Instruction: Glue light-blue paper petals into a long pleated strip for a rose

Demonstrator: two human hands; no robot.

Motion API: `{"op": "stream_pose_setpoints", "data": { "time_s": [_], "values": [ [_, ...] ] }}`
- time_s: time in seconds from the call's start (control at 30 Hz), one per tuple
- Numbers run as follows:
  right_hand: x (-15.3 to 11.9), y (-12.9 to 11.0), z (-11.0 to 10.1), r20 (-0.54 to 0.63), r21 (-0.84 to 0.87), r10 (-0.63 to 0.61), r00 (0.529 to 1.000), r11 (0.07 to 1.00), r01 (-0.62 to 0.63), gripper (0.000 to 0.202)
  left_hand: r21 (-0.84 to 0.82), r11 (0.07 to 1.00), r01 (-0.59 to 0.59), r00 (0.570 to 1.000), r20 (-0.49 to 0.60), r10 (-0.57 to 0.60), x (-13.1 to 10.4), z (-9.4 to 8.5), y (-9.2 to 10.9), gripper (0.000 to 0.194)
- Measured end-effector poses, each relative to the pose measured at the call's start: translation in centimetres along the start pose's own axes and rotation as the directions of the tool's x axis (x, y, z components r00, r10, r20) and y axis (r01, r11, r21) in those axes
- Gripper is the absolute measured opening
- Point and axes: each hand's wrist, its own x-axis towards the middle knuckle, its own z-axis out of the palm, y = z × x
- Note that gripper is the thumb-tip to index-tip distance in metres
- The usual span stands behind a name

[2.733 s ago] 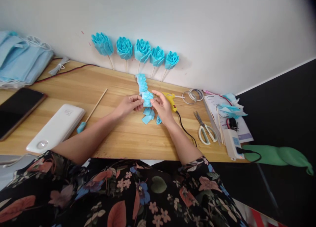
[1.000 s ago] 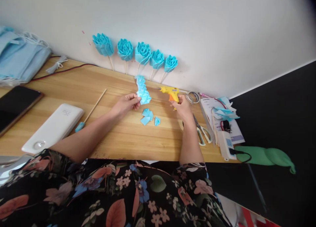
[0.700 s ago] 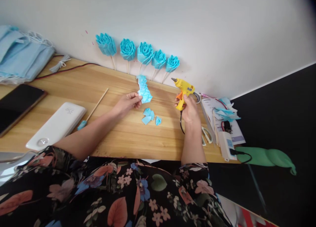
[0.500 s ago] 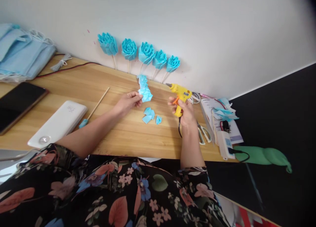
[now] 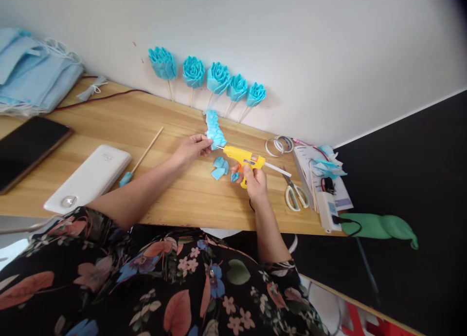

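Observation:
My left hand [image 5: 195,148] pinches the lower end of a folded blue strip [image 5: 215,126], made of overlapping pointed pieces. My right hand [image 5: 253,180] is wrapped round a yellow hot glue gun [image 5: 241,156], fingers at its orange trigger. The gun's metal nozzle touches or nearly touches the strip's lower edge beside my left fingertips; I cannot tell which. A white glue stick [image 5: 278,168] sticks out of its back. Just below lie loose blue folded pieces [image 5: 219,169]. To the left rests a wooden stick [image 5: 148,150] with a small blue bud [image 5: 126,178] on its end.
Several blue flowers on sticks [image 5: 219,78] lean against the wall. Blue masks [image 5: 32,73], a phone [image 5: 31,148] and a white power bank [image 5: 89,177] are at left. Tape rolls [image 5: 282,143], scissors [image 5: 295,196], papers [image 5: 337,190] and a power strip [image 5: 328,212] are at right.
My right hand has brought the glue gun left and down, turning it so the nozzle meets the strip's lower edge. The scissors and tape rolls are now uncovered. My left hand keeps its pinch.

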Motion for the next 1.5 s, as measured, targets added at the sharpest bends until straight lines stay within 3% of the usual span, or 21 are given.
{"op": "stream_pose_setpoints", "data": {
  "time_s": [0.4,1.17,1.5],
  "values": [
    [-0.43,1.14,0.14,-0.007,-0.173,-0.138,0.990,0.976,0.135,0.042,0.015,1.000,0.021,1.000,-0.016,-0.020,-0.34,0.20,0.47,0.025],
    [-0.51,0.74,-0.04,-0.077,-0.260,-0.147,0.986,0.958,0.123,0.041,0.024,1.000,0.020,1.000,0.001,-0.020,-0.09,-0.05,0.13,0.035],
    [-0.54,0.32,-0.40,-0.092,-0.305,-0.153,0.984,0.945,0.118,0.038,-0.005,1.000,0.023,0.999,0.028,-0.023,-0.33,-0.13,0.44,0.027]
  ]
}}
